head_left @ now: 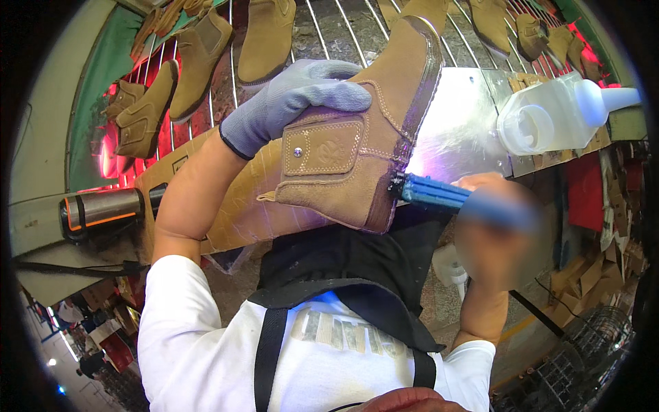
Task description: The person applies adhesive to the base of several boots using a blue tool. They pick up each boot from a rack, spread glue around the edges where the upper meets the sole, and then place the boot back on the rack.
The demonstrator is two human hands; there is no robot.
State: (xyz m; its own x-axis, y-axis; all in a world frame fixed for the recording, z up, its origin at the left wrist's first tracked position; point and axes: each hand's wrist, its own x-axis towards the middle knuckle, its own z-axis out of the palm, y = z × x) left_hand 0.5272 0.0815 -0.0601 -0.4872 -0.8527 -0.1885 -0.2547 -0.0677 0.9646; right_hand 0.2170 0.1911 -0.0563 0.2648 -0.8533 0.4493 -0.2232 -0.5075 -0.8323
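Note:
A tan suede ankle boot [343,161] with a stitched side pocket and a metal snap lies tilted on its side, its sole edge facing right. My left hand [295,99], in a grey knit glove, is closed on the boot's upper. A blue-handled brush [434,192] is in my right hand [495,233], which is largely blurred. Its dark bristles touch the boot's edge near the heel, where the rim looks dark and wet.
Several tan boots [268,38] rest on a metal rod rack [316,31] over a red glow. At right stands a translucent plastic bottle [546,117] with a spout, beside a shiny metal plate [460,103]. Cardboard [233,213] lies under my left arm, near a metal flask [103,211].

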